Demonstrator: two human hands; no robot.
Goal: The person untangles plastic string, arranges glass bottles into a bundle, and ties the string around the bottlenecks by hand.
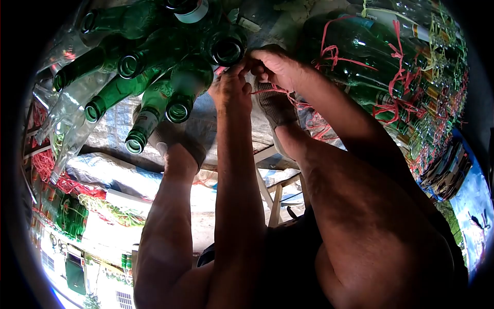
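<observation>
Green bottles (164, 49) are forming a cluster beyond the near edge of the grey sheet (116, 129), necks pointing my way. On my feed, the left hand (230, 90) and right hand (278, 67) are hovering close beside them, fingers curled; I'm seeing pink twine (280, 89) there but cannot tell whether either is gripping it.

Deep-toned in the long-necked green glass bottles (154, 46), banded white on one. Vivid in the thin pinkish-red plastic twine (398, 74), paler in the stringy yellow-green plastic strands (441, 38). Patchy across the crumpled blue-and-white sheet (116, 172); mesh-patterned over the low brown fabric shoe (275, 105).
</observation>
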